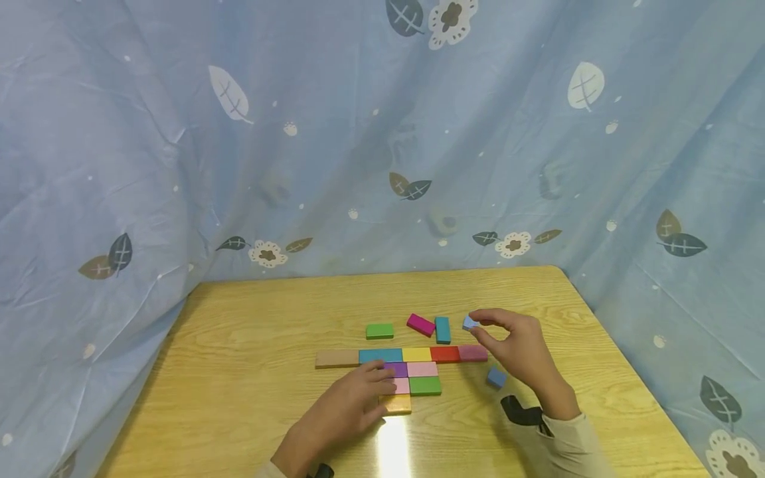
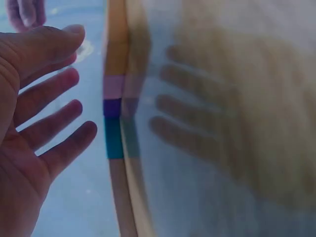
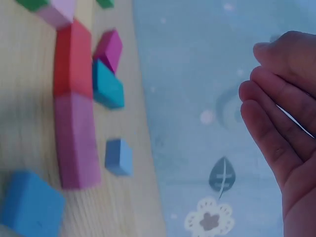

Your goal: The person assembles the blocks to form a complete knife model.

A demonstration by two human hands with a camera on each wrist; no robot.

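Observation:
Several coloured blocks lie flat and join into one shape. Its far row runs from a bare-wood block (image 1: 337, 360) through teal (image 1: 380, 356), yellow and red (image 3: 73, 59) to a mauve block (image 1: 474, 353). Nearer are purple, pink and green blocks (image 1: 425, 386), then an orange one (image 1: 397, 404). My left hand (image 1: 352, 400) is over the shape's left side with fingers spread, partly covering it; the left wrist view shows it apart from the blocks. My right hand (image 1: 521, 346) hovers by a small light-blue block (image 3: 118, 157), thumb and fingers apart from it, holding nothing.
Beyond the row lie loose green (image 1: 379, 331), magenta (image 1: 421, 324) and teal (image 1: 442, 330) blocks. A blue block (image 1: 497, 378) rests below the right hand. A patterned blue cloth (image 1: 335, 133) hangs behind the wooden table (image 1: 239, 398).

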